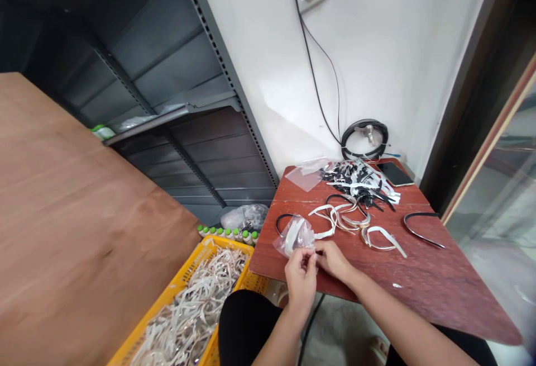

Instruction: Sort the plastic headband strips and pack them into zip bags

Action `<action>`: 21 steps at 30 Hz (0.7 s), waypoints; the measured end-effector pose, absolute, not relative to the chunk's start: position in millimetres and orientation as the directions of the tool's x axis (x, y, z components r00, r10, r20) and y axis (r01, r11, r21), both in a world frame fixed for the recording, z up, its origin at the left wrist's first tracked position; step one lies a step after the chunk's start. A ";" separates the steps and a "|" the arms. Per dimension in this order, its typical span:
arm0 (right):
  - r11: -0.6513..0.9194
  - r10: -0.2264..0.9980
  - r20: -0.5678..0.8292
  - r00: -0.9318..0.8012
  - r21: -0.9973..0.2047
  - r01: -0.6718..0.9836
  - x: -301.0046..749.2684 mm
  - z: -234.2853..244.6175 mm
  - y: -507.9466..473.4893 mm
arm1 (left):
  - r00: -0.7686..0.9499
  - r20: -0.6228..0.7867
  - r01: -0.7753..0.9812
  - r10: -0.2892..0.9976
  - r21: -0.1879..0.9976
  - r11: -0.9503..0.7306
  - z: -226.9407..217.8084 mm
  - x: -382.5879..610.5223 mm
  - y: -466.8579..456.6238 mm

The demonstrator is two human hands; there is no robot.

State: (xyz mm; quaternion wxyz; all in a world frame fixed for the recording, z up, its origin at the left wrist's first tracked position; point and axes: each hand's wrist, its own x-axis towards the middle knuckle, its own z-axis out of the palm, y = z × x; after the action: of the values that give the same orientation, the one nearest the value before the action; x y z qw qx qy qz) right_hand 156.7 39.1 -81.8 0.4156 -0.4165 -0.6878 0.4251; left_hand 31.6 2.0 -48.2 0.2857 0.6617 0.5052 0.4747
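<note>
A small clear plastic bag (310, 236) with a curled white strip (294, 233) inside is held above the front left edge of the red-brown table (422, 288). My left hand (302, 276) pinches its near end between thumb and fingers. Close beside it, my right hand (333, 260) has its fingertips closed on the same end. Just behind the bag lies a dark curved band (285, 218). Several looped white and gold-coloured bands (355, 222) lie to the right, and a single white and gold band (383, 238) rests farther right.
At the table's back are a heap of black and white strips (360, 179), flat clear bags (307, 173), a phone (395, 174) and coiled black cable (344, 148). A dark curved band (408, 220) lies right. A yellow crate (176, 288) of white strips and green-capped bottles (228, 234) stand left.
</note>
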 end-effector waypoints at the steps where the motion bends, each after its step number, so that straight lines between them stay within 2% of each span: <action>1: 0.315 0.921 0.227 -0.316 -0.912 0.261 157.4 -81.5 38.0 | 0.050 0.340 0.404 0.939 0.853 -0.331 -49.2 31.6 0.5; 7: 0.395 0.903 0.233 -0.360 -0.782 0.483 159.7 -81.0 33.1 | 0.106 0.333 0.445 0.937 0.827 -0.344 -53.0 19.2 -3.2; 11: 0.412 0.902 0.223 -0.370 -0.703 0.580 158.9 -80.2 32.8 | 0.079 0.380 0.507 0.922 0.781 -0.365 -54.9 2.4 4.5; 14: 0.428 0.897 0.215 -0.386 -0.643 0.635 159.7 -77.8 32.9 | 0.143 0.384 0.653 0.912 0.656 -0.379 -62.0 -10.3 15.5; 17: 0.428 0.900 0.202 -0.387 -0.585 0.689 166.3 -75.3 29.4 | 0.270 0.298 0.799 0.916 0.462 -0.385 -70.2 -19.8 23.8; 21: 0.411 0.911 0.192 -0.366 -0.515 0.752 185.7 -74.7 15.0 | 0.296 0.278 0.856 0.914 0.347 -0.383 -74.1 -24.6 24.8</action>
State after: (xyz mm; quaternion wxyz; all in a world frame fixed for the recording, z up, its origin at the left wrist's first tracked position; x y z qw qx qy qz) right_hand 185.7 15.0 -74.7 0.2287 -0.5144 -0.8082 0.1729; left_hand -24.6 24.8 -74.1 0.0657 0.8023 0.5515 0.2187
